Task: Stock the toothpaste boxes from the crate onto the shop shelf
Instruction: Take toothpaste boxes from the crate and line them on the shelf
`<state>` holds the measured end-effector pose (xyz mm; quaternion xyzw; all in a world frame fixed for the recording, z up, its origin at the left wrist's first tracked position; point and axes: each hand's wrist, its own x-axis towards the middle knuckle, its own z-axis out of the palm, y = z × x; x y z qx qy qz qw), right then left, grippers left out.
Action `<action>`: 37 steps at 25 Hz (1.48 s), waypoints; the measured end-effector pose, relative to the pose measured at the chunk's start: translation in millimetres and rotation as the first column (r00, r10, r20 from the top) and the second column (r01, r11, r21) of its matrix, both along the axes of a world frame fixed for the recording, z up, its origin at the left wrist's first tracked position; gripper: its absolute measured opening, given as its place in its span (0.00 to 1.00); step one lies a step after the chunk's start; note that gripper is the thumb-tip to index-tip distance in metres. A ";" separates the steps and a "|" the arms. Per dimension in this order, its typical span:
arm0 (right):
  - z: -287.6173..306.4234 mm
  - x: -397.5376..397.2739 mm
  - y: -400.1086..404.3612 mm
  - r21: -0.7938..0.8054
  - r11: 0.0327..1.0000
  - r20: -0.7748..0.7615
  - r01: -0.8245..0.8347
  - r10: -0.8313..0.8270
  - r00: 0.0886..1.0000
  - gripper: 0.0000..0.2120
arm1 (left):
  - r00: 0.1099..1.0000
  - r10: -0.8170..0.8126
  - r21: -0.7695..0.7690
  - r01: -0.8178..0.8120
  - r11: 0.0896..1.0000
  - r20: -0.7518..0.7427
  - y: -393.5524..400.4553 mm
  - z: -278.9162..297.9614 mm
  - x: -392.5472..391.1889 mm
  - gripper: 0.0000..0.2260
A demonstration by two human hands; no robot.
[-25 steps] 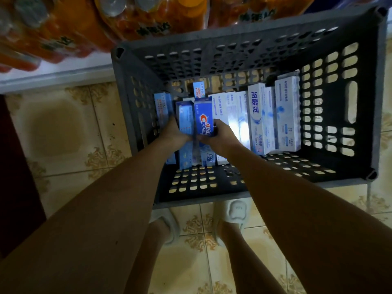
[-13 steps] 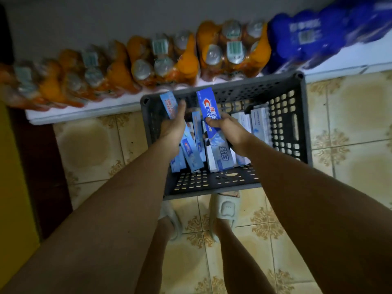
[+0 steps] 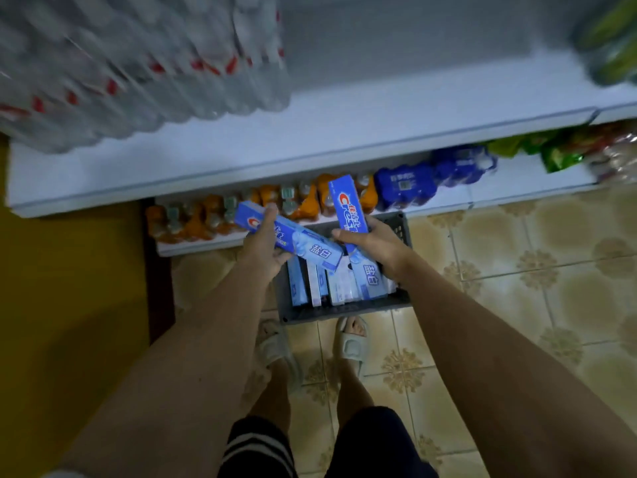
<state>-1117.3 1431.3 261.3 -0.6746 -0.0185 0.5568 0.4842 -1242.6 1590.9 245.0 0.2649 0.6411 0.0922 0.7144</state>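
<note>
My left hand (image 3: 263, 250) grips a blue toothpaste box (image 3: 310, 248) that lies slanted above the crate. In my right hand (image 3: 377, 243) is a second blue toothpaste box (image 3: 348, 210), held nearly upright. Both boxes hang over the dark grey crate (image 3: 344, 312) on the floor, which holds several more blue and white toothpaste boxes (image 3: 324, 286) standing on end. A white shelf board (image 3: 344, 132) stretches across the upper part of the head view, bare in its middle.
Packs of clear water bottles (image 3: 120, 63) sit on the shelf's left. Green packets (image 3: 610, 39) lie at its right end. Below it, the bottom shelf holds orange drink bottles (image 3: 213, 215) and blue packs (image 3: 406, 184). My sandalled feet (image 3: 350, 339) stand on patterned tiles behind the crate.
Both hands have lifted a blue toothpaste box each out of the crate. The view has risen, so the crate looks smaller and the white shelf above has come into sight.
</note>
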 end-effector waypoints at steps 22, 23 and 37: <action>403.7 -22.7 69.1 0.449 0.852 0.457 -0.268 0.038 0.889 0.19 | 0.334 -0.793 0.418 0.902 0.112 -0.509 95.0 494.4 -98.1 0.19; 416.5 -30.3 71.6 0.463 0.843 0.469 -0.273 0.028 0.883 0.19 | 0.309 -0.792 0.407 0.910 0.085 -0.526 90.3 505.0 -98.1 0.18; 602.1 -121.6 85.9 0.436 0.850 0.644 -0.295 -0.066 0.762 0.20 | 0.557 -0.607 0.683 0.730 0.032 -0.567 104.3 667.3 -244.7 0.14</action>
